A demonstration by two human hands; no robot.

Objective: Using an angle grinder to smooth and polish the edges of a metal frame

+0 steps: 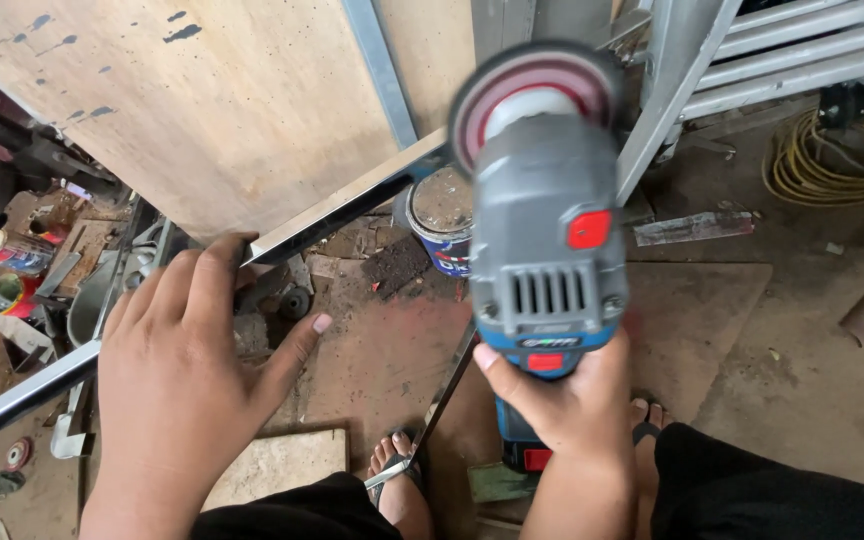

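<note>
Two hands are busy. My left hand (177,375) lies flat with fingers spread on a long shiny metal bar (352,198) that runs from 8 o'clock up to 1 o'clock. My right hand (567,400) is wrapped tight around a blue and grey grinder (544,240). Its round disc (532,100) is at the bar's far end. I cannot tell if it touches, so the grinding looks barely begun. A paint can (442,218) sits under the bar. Yellow cord (832,160) lies at 2 o'clock. Bare toes (397,462) are close below.
</note>
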